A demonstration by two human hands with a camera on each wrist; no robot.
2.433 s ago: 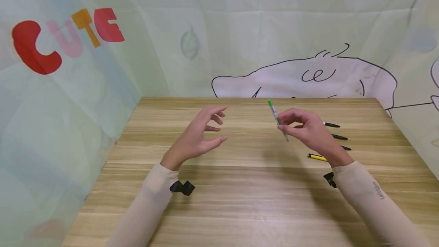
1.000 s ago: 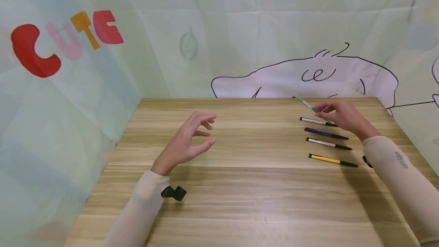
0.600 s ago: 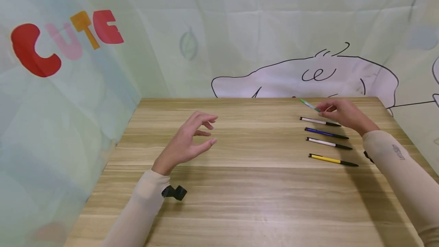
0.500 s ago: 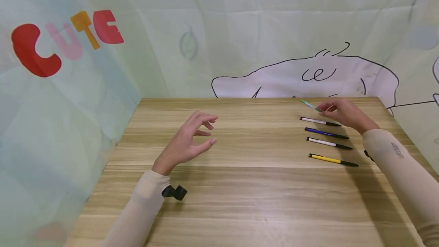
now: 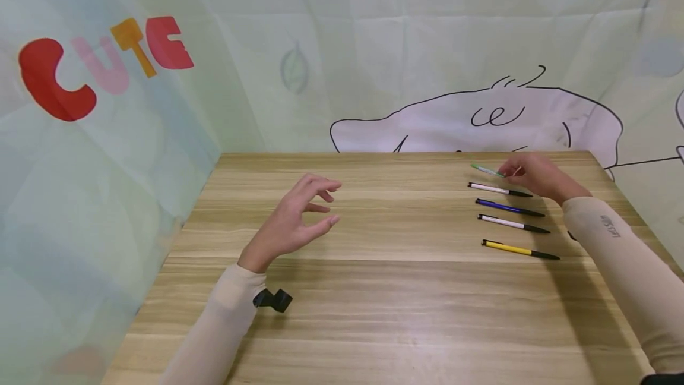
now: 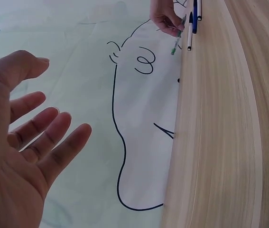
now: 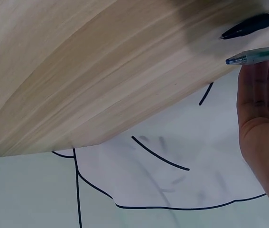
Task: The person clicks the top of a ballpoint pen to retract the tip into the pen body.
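My right hand [image 5: 541, 177] pinches a slim green pen [image 5: 485, 170] between thumb and fingers, close over the far right of the table. The pen's green end points left; its clear tip [image 7: 236, 61] shows in the right wrist view. Just nearer than it lies a white pen [image 5: 488, 188] with a black grip, then a blue pen [image 5: 498, 205], another white pen [image 5: 501, 220] and a yellow pen [image 5: 507, 247], roughly parallel. On the left, my left hand [image 5: 291, 218] hovers over the wood with fingers loosely bent and holds nothing.
The wooden table [image 5: 374, 314] ends at the back against a printed cloth backdrop [image 5: 374, 46] with a cartoon outline. A second cloth wall [image 5: 80, 195] with coloured letters runs along the left side.
My right hand has carried the green pen from mid-table to the far right, behind the white pen. Lately the pen has tilted flatter and lower. The left hand drew back slightly, then stayed still.
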